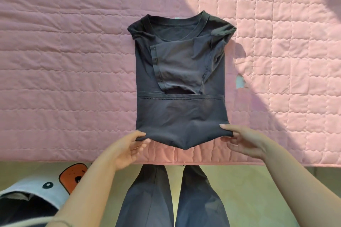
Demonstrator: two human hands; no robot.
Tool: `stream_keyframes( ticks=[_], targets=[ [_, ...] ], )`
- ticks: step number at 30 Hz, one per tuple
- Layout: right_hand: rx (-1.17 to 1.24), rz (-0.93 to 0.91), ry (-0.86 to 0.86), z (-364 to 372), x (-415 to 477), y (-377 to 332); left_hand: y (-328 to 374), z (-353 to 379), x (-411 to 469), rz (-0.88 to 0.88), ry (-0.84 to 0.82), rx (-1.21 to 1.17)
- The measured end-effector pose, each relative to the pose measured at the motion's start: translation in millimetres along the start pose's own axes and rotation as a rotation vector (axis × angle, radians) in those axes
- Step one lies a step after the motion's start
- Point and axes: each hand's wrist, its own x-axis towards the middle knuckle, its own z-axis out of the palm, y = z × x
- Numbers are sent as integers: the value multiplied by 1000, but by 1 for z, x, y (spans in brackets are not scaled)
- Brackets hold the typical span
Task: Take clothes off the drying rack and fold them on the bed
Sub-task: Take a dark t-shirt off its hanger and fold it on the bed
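Observation:
A dark grey T-shirt (181,83) lies on the pink quilted bed cover (73,61), neck away from me, with both sleeves folded in over the chest. Its lower part is doubled up, the hem lying across the middle. My left hand (129,145) pinches the near left corner of that fold between thumb and fingers. My right hand (241,138) pinches the near right corner the same way. The near edge sags a little between the two hands.
The bed's near edge (258,164) runs across the frame just below my hands. My legs in dark trousers (175,199) stand against it. A white fabric item with a cartoon face (46,188) sits on the floor at the lower left. Sunlight falls on the bed's right side.

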Motion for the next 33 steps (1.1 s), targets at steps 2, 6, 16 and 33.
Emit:
stream_keyframes(
  ticks=[2, 6, 16, 33],
  targets=[
    [69, -40, -126, 1, -8, -24, 26, -1, -13, -55, -164, -91],
    [315, -170, -312, 6, -22, -73, 84, 3, -32, 32, -415, -295],
    [305, -591, 59, 53, 13, -208, 231, 81, -12, 544, -260, -123],
    [-1379, -876, 826, 72, 118, -152, 149, 83, 103, 1080, 643, 1361]
  ],
)
